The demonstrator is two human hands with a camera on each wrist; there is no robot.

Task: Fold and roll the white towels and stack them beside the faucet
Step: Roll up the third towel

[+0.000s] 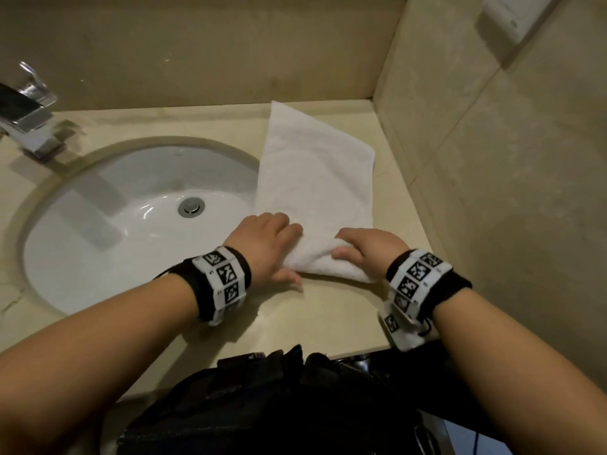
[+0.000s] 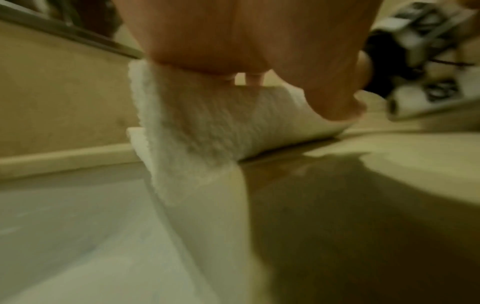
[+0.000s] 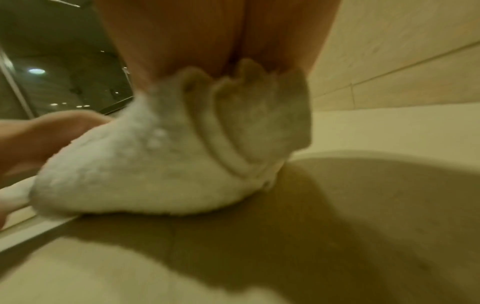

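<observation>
Beige stone counter point(image 1: 328, 316), both hands point(image 1: 266, 244) point(image 1: 368, 249) rolling fluffy white towel point(image 1: 315, 178)

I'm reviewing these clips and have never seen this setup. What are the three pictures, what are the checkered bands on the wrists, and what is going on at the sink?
No machine here: a person wears three cameras. The big picture looks down from the head; the other two look along each wrist, under those marker bands. On the counter, right of the sink and faucet, lies a folded white towel. The left hand and right hand both grip its near end, which is curled into the start of a roll.
</observation>
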